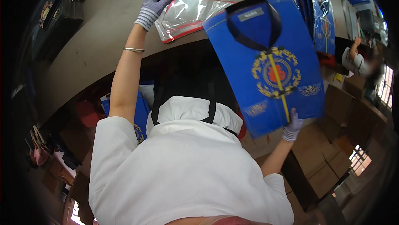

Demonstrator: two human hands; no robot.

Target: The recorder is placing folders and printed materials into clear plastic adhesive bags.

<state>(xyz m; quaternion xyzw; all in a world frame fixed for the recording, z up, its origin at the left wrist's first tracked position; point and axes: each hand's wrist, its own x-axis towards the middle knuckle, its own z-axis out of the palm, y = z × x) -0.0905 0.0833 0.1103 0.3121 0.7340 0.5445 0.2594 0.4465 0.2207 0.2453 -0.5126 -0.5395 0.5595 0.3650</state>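
Note:
My left hand (154, 9), in a grey-purple knit glove with a striped cuff, pinches the near left part of a clear plastic bag (193, 7) with a red strip along its edge. The plastic lies on the table and looks flat. On the right, my right hand (293, 126) in a like glove grips the lower edge of a flat blue gift bag (232, 65), thumb on its front. That bag is held up at a tilt, partly over the table edge. It carries a black ribbon handle (272, 25), a round gold and red emblem and a yellow vertical stripe.
Several blue bags in clear plastic (324, 25) stand at the table's right. A dark stack (58, 21) sits at the far left. More blue bags (143, 108) are below the table edge by my left arm. Cardboard boxes (320, 154) and another person (357, 61) are at right.

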